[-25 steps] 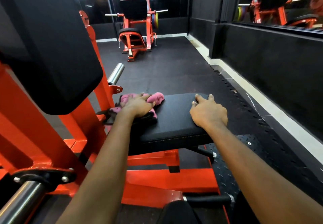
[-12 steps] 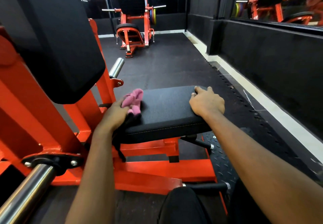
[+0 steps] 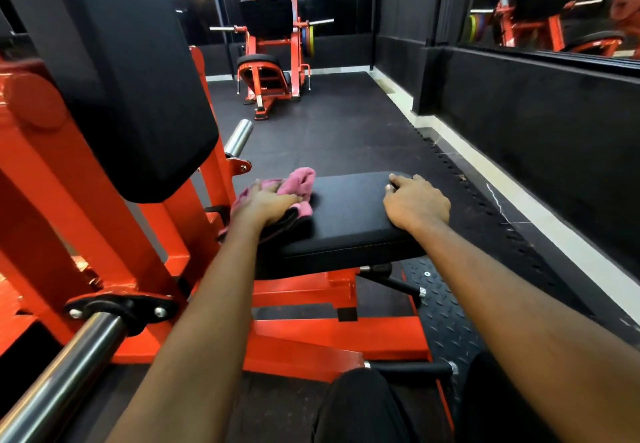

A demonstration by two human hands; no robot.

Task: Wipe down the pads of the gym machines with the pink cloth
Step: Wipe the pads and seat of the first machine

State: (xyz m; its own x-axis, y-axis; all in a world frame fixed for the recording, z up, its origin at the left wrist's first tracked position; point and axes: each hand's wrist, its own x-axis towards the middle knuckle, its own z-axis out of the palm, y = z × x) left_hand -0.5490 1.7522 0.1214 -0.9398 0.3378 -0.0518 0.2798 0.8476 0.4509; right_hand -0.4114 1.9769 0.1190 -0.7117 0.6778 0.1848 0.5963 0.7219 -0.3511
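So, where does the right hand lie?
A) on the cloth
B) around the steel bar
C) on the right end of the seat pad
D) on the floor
C: the right hand rests on the right end of the seat pad, while the left hand holds the cloth at the pad's left end.

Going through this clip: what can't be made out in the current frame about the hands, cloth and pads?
Head view only:
- Left hand: its own back hides whether the fingers pinch the pink cloth or only press it.
- Pink cloth: part lies hidden under that hand.
- Seat pad: left end covered by hand and cloth.
- Back pad: cut off by the top edge.
- Far machine: its pads too small to judge.
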